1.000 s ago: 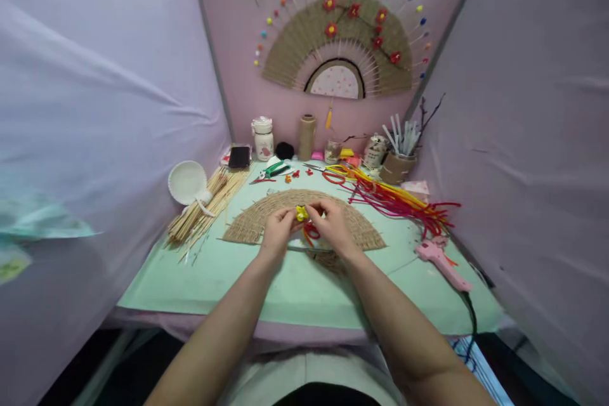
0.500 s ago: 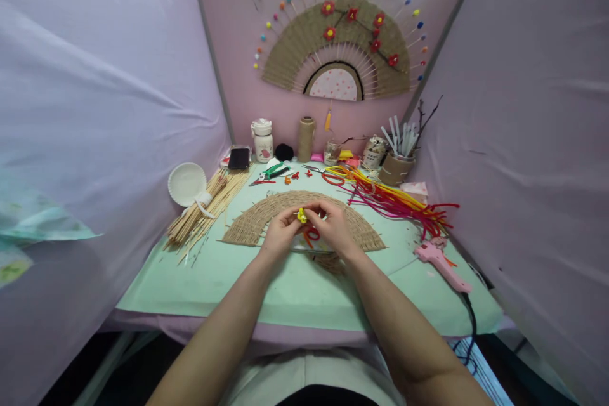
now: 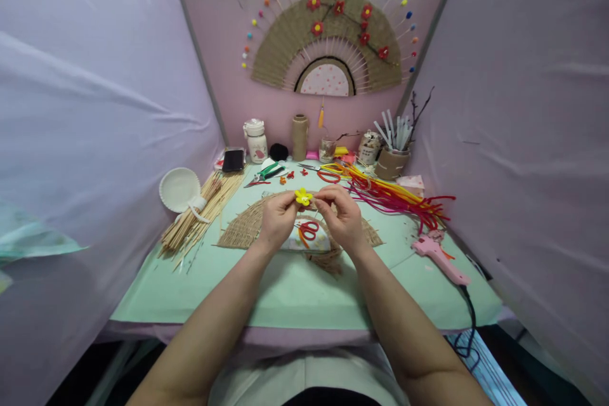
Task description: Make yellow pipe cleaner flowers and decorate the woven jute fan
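A small yellow flower (image 3: 303, 196) is pinched between my left hand (image 3: 277, 220) and my right hand (image 3: 341, 219), held a little above the table. Both hands have their fingers closed on it. Beneath them lies a woven fan-shaped mat (image 3: 240, 229) on the green table (image 3: 295, 288). Red-handled scissors (image 3: 308, 230) rest on a white piece just under my hands.
A bundle of thin wooden sticks (image 3: 200, 212) and a white paper bowl (image 3: 179, 189) lie at the left. Red and yellow pipe cleaners (image 3: 399, 198) spread at the right, near a pink glue gun (image 3: 436, 255). Jars, a twine spool (image 3: 299, 136) and a finished fan (image 3: 328, 44) stand behind.
Both hands have lifted the yellow flower up and away from the mat, uncovering the red scissors beneath. The camera has shifted slightly.
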Action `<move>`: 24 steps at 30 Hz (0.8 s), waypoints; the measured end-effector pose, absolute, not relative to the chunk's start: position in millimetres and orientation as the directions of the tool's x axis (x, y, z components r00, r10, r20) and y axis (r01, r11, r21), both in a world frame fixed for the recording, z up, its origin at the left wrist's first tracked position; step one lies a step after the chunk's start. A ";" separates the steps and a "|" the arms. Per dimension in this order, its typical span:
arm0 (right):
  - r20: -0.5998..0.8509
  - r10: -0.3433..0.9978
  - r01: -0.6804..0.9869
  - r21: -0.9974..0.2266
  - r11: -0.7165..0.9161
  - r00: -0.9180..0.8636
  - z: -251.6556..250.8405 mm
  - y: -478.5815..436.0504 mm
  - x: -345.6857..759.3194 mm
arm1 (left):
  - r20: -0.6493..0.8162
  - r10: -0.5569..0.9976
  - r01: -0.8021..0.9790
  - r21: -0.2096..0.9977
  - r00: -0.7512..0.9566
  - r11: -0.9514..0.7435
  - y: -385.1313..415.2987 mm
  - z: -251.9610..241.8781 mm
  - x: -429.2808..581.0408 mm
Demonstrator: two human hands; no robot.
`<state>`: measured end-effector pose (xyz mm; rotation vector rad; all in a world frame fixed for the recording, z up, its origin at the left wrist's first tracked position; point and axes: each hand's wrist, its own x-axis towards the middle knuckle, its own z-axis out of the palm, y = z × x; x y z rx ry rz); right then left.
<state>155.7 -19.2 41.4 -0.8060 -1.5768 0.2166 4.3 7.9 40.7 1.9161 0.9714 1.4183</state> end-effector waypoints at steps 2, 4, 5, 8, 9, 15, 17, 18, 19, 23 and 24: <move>0.810 0.586 0.387 -0.547 0.743 0.021 41.7 -17.3 160.6 | 0.602 0.773 0.296 0.715 0.202 -0.634 14.5 44.8 6.4; 0.818 0.575 0.427 -0.523 0.738 0.008 40.6 -14.5 163.6 | 0.635 0.733 0.358 0.644 0.242 -0.676 21.3 44.3 8.3; 0.819 0.574 0.451 -0.512 0.731 -0.002 39.8 -13.1 164.6 | 0.644 0.717 0.378 0.614 0.267 -0.693 24.3 43.0 9.4; 0.803 0.595 0.516 -0.496 0.698 -0.034 38.2 -9.5 167.1 | 0.652 0.681 0.380 0.568 0.333 -0.730 31.5 37.1 14.0; 0.791 0.610 0.528 -0.501 0.686 -0.042 38.1 -8.9 167.9 | 0.652 0.673 0.375 0.561 0.350 -0.738 33.3 34.8 15.6; 0.687 0.725 0.563 -0.577 0.591 -0.057 38.4 -9.0 169.9 | 0.602 0.694 0.387 0.576 0.395 -0.720 39.8 18.9 18.2; 0.648 0.759 0.571 -0.604 0.556 -0.054 37.5 -8.7 168.1 | 0.568 0.723 0.378 0.617 0.393 -0.690 39.6 13.2 16.7; 0.630 0.775 0.564 -0.625 0.539 -0.043 36.9 -8.4 166.8 | 0.545 0.748 0.378 0.647 0.379 -0.662 38.9 10.5 16.0; 0.612 0.791 0.551 -0.650 0.523 -0.028 36.1 -7.9 165.5 | 0.520 0.777 0.375 0.682 0.355 -0.628 37.8 8.0 15.4; 0.543 0.840 0.486 -0.731 0.478 -0.010 31.9 -5.0 161.3 | 0.393 0.886 0.283 0.845 0.246 -0.454 33.4 -0.1 13.8; 0.530 0.848 0.478 -0.738 0.476 -0.026 30.4 -4.0 160.8 | 0.374 0.901 0.252 0.870 0.220 -0.423 33.2 -1.7 13.3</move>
